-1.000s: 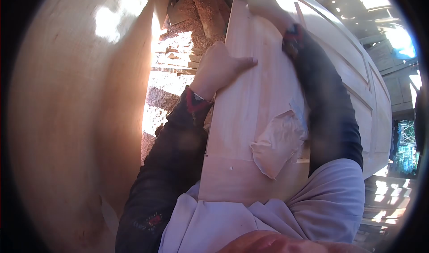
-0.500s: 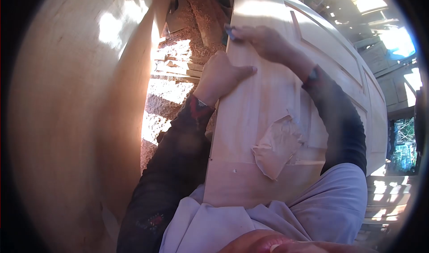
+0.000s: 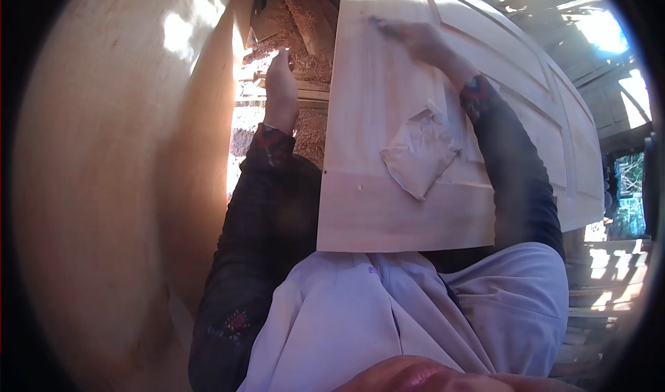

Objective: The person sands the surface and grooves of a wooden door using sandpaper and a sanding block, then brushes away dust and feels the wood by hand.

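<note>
A pale wooden panel door (image 3: 374, 205) lies flat in front of me, with raised frames along its right half. My right hand (image 3: 422, 42) is over its far left part, fingers closed on a small dark piece of what looks like sandpaper (image 3: 378, 24), pressed to the wood. The hand blurs the piece's outline. My left hand (image 3: 282, 90) hangs beside the door's left edge, apart from it, holding nothing. It shows edge-on with the fingers stretched forward. A crumpled, pale brown sheet of paper (image 3: 421, 155) rests on the door near my right forearm.
A large smooth wooden panel (image 3: 125, 184) stands close on my left. Between it and the door, wood shavings and strips of wood (image 3: 312, 95) cover the ground. Sunlit slatted boards (image 3: 609, 281) are at the right.
My left hand has come off the door's edge and moved left. My right hand has shifted slightly farther up the door with the dark piece. The door and paper sit higher in view.
</note>
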Tool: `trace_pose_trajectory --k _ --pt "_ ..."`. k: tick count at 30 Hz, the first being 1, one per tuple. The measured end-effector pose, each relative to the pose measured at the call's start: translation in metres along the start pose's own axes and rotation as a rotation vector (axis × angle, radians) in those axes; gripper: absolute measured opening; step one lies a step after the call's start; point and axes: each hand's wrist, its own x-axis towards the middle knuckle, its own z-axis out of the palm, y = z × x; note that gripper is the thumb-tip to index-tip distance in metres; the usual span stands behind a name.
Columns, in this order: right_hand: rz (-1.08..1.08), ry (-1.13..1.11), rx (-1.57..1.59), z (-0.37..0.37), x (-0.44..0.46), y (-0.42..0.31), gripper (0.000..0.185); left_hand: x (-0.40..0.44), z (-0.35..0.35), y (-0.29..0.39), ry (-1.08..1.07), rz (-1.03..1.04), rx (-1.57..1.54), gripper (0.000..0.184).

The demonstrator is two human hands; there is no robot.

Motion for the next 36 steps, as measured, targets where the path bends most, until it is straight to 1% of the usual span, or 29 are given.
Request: trace_pose_trajectory --k 1,2,3,4,5,6,7,8,9,10,11,13,14,15,17,19,21,23,25,26,27,29,31,33,34,36 --pt "0.197 -0.042 -0.060 -0.009 -0.003 0.008 0.052 -0.004 -0.004 0.002 0.059 -0.020 -0.077 0.054" --pt "0.384 -0.094 -0.122 -0.020 -0.003 0.006 0.052 -0.011 -0.008 -0.002 0.073 -0.019 -0.113 0.056" --pt "0.252 -0.172 -0.427 -0.017 0.004 0.002 0.049 -0.015 -0.010 -0.007 0.092 -0.010 -0.156 0.058" --pt "0.067 -0.163 -0.242 -0.007 0.001 -0.006 0.048 -0.017 -0.011 -0.013 0.115 0.000 -0.205 0.059" --pt "-0.108 -0.152 -0.049 0.000 -0.002 -0.055 0.046 -0.019 -0.012 -0.021 0.135 -0.070 -0.198 0.059" --pt "-0.283 -0.138 0.144 0.004 -0.004 -0.082 0.045 -0.020 -0.013 -0.029 0.155 -0.139 -0.191 0.058" --pt "-0.156 -0.125 0.140 0.003 -0.004 -0.071 0.045 -0.022 -0.013 -0.035 0.178 -0.212 -0.185 0.058" --pt "-0.019 -0.113 0.141 0.000 -0.004 -0.045 0.044 -0.024 -0.011 -0.031 0.158 -0.220 -0.231 0.057" --pt "0.111 -0.098 0.136 -0.003 -0.001 -0.010 0.044 -0.027 -0.008 -0.028 0.121 -0.098 -0.184 0.056" --pt "0.388 -0.148 0.158 0.000 0.000 0.046 0.046 -0.026 -0.006 -0.026 0.113 -0.038 -0.136 0.056" --pt "0.307 -0.147 0.109 0.003 -0.006 0.035 0.045 -0.027 -0.006 -0.027 0.102 0.016 -0.083 0.055" --pt "0.121 -0.139 0.008 0.005 -0.001 -0.028 0.043 -0.023 -0.004 -0.031 0.107 -0.023 -0.147 0.055" --pt "0.076 -0.276 0.241 -0.001 -0.003 -0.098 0.039 -0.023 -0.005 -0.036 0.106 -0.053 -0.171 0.056" --pt "-0.233 -0.320 0.229 0.006 -0.012 -0.113 0.035 -0.023 -0.005 -0.037 0.108 -0.059 -0.164 0.056" --pt "-0.183 -0.386 0.426 -0.006 -0.015 -0.121 0.037 -0.018 -0.002 -0.038 0.117 -0.061 -0.160 0.056" --pt "0.230 -0.145 0.413 0.002 -0.011 -0.045 0.037 -0.018 -0.001 -0.037 0.092 -0.013 -0.127 0.056" --pt "0.430 -0.172 0.130 -0.011 -0.011 -0.031 0.037 -0.022 -0.001 -0.037 0.078 0.003 -0.101 0.056" --pt "0.303 -0.202 0.044 -0.014 -0.014 -0.042 0.038 -0.021 -0.003 -0.036 0.074 0.029 -0.089 0.055" --pt "-0.118 -0.225 0.174 -0.012 -0.031 -0.110 0.040 -0.024 -0.008 -0.039 0.064 0.038 -0.066 0.054" --pt "-0.036 -0.353 0.216 -0.019 -0.032 -0.125 0.038 -0.024 -0.009 -0.040 0.049 0.073 -0.047 0.052" --pt "0.116 -0.368 0.188 -0.030 -0.036 -0.124 0.037 -0.039 -0.009 -0.024 -0.063 0.180 0.043 0.050" --pt "0.416 -0.394 0.119 -0.056 -0.051 -0.091 0.035 -0.060 -0.008 0.014 -0.294 0.401 0.214 0.048" --pt "0.717 -0.236 -0.204 -0.071 -0.080 -0.046 0.033 -0.069 -0.014 0.026 -0.527 0.582 0.456 0.047" --pt "0.451 0.047 -0.079 -0.085 -0.117 -0.022 0.032 -0.099 -0.022 0.059 -0.724 0.731 0.907 0.047" --pt "0.482 0.084 -0.125 -0.087 -0.126 -0.032 0.032 -0.118 -0.027 0.072 -0.828 0.798 1.136 0.047" --pt "0.544 0.164 -0.223 -0.102 -0.149 -0.072 0.032 -0.140 -0.037 0.085 -0.810 0.916 1.219 0.045"
